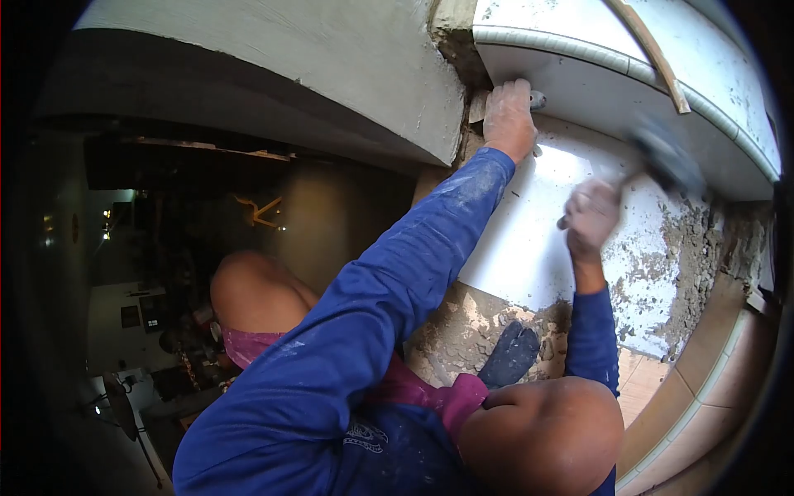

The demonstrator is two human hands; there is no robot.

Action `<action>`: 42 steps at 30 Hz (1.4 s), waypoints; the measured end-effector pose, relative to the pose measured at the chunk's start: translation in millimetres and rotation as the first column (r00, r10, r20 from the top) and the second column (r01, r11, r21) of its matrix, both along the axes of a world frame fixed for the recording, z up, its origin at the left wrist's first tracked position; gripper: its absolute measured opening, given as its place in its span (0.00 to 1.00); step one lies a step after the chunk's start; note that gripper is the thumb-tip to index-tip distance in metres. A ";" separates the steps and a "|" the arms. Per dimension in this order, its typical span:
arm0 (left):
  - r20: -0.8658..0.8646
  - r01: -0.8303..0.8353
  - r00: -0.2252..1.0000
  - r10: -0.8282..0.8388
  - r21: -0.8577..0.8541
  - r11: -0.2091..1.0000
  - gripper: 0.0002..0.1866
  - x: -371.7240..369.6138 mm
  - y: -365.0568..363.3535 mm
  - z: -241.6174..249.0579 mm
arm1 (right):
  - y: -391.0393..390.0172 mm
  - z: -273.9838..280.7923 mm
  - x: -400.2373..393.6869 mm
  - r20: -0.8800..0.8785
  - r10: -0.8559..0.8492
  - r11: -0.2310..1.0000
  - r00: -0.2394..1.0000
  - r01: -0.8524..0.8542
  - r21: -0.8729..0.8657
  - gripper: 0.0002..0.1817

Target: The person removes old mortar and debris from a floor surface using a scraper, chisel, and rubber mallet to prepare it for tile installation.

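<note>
Blue-fabric-sleeved left arm (364, 285) extends diagonally forward, left grip (509, 120) clenched round a partly hidden grey, round-ended tool (538, 100); right grip (593, 217), forearm forward, grasps a blurred, dark, blocky-headed hammer (664, 157).

We see a dark-headed hammer (664, 157), blurred and tilted, at right; left of it, a half-hidden, grey-ended tool (538, 100).

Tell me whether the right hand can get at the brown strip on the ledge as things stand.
Probably not without letting go: the right hand is closed around a hammer-like tool, whose blurred head appears between hand and brown strip. The strip looks uncovered.
</note>
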State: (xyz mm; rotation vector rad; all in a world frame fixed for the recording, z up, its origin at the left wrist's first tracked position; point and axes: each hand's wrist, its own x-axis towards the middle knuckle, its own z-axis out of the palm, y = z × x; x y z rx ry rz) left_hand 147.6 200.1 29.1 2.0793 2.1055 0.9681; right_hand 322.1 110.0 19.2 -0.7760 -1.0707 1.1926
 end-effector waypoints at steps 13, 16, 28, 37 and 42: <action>0.133 0.056 0.989 -0.065 0.074 0.996 0.17 -19.4 -3.4 8.5 | 27.6 36.0 -2.2 0.675 0.091 0.996 0.732 -0.073 -0.056 0.14; 0.198 0.034 0.979 -0.043 0.050 0.998 0.14 -25.2 -12.4 10.0 | 12.6 47.0 -5.3 0.162 0.015 0.991 0.987 -0.036 0.129 0.04; 0.314 0.098 0.941 -0.127 0.108 0.989 0.13 -55.6 -19.3 11.4 | 32.4 27.1 -27.3 0.735 -0.173 0.931 0.656 -0.135 0.339 0.09; 0.329 0.070 0.940 -0.087 0.063 0.996 0.12 -68.8 -24.3 11.6 | 34.5 68.9 -38.3 0.477 -0.261 0.847 0.840 -0.038 0.530 0.07; 0.482 -0.045 0.875 0.052 -0.026 0.999 0.11 -73.6 -10.6 1.7 | 31.4 61.2 -13.8 0.665 -0.066 0.989 0.744 -0.041 0.144 0.10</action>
